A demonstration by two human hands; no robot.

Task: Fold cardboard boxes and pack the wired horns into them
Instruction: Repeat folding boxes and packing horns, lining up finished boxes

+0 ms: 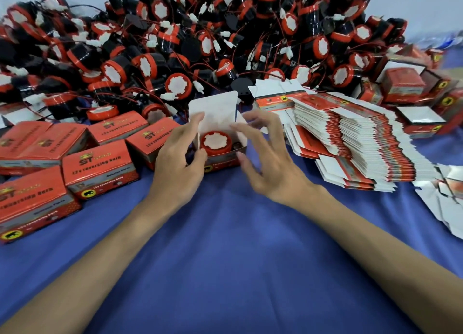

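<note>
horn (216, 142) in box (225, 155) — hands either side

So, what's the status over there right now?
Left hand and right hand open, flanking the cardboard box. Reversing horn inside, lid flap up. Nothing blocking the flap.

"12V reversing horn" on boxes (99, 168)

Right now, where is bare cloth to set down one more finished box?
The blue cloth is bare between the left forearm and right forearm, in front of the open box. Also bare: the patch right of that forearm, nearer than the stack of flat boxes. Crowded: closed boxes at left, horn pile behind.
</note>
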